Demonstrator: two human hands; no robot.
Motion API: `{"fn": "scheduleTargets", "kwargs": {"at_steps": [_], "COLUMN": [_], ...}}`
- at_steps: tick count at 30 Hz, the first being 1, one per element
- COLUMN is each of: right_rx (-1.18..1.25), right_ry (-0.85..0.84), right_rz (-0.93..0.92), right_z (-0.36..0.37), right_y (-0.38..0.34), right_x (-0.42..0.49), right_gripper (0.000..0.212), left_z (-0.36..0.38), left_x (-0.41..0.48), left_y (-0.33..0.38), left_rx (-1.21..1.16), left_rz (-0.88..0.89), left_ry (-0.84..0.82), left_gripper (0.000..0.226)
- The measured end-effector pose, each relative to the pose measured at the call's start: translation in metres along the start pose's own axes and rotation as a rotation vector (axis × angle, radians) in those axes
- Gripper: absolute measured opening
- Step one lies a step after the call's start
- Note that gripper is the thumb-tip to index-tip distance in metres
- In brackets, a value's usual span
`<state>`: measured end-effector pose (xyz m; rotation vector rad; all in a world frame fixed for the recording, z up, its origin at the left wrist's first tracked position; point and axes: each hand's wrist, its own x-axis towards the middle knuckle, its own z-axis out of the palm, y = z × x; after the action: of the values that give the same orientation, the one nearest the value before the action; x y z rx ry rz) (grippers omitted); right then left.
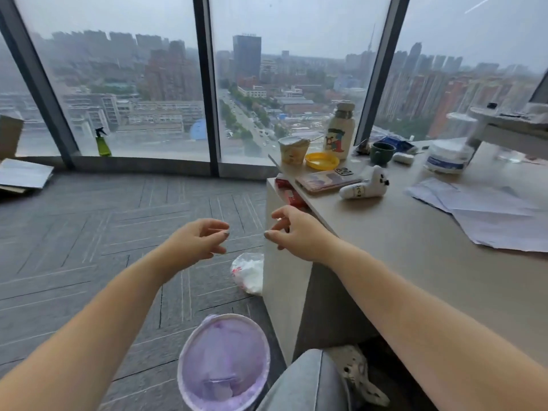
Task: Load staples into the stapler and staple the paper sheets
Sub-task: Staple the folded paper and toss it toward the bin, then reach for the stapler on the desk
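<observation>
My left hand (198,241) and my right hand (296,232) hang in the air over the carpet, just left of the desk corner (284,262). Their fingers are loosely curled and apart, and I see nothing clearly held in either. A thin glint shows at the right fingers, too small to name. On the desk lies a white, toy-shaped object with a dotted face (364,185), possibly the stapler. Loose white paper sheets (489,215) are spread at the desk's right. No staples are visible.
A phone in a patterned case (329,180), a yellow lid (321,160), a noodle cup (293,149), a bottle (341,132), a green mug (382,152) and a white tub (447,157) crowd the desk's far end. A purple-lined bin (224,366) and a white bag (249,272) sit on the floor.
</observation>
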<state>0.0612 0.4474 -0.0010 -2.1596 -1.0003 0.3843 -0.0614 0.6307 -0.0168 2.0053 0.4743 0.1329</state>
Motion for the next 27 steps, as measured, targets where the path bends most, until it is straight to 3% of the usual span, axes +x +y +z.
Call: {"fn": "scheduleTargets", "kwargs": {"at_steps": [9, 18, 27], "right_rx": [0.147, 0.163, 0.138], "right_ry": [0.338, 0.681, 1.107], "right_rz": [0.087, 0.307, 0.517], "right_z": [-0.111, -0.178, -0.200], "right_y": [0.005, 0.050, 0.105], "right_x": [-0.108, -0.255, -0.401], "right_gripper": [0.037, 0.036, 0.019], "left_z": [0.078, 0.212, 0.341], "left_x": [-0.009, -0.038, -0.091], "left_y": [0.115, 0.197, 0.240], "left_rx": [-0.082, -0.104, -0.095], "left_rz": [0.273, 0.451, 0.579], "left_ry": [-0.093, -0.415, -0.718], "left_gripper": [0.012, 0.012, 0.015]}}
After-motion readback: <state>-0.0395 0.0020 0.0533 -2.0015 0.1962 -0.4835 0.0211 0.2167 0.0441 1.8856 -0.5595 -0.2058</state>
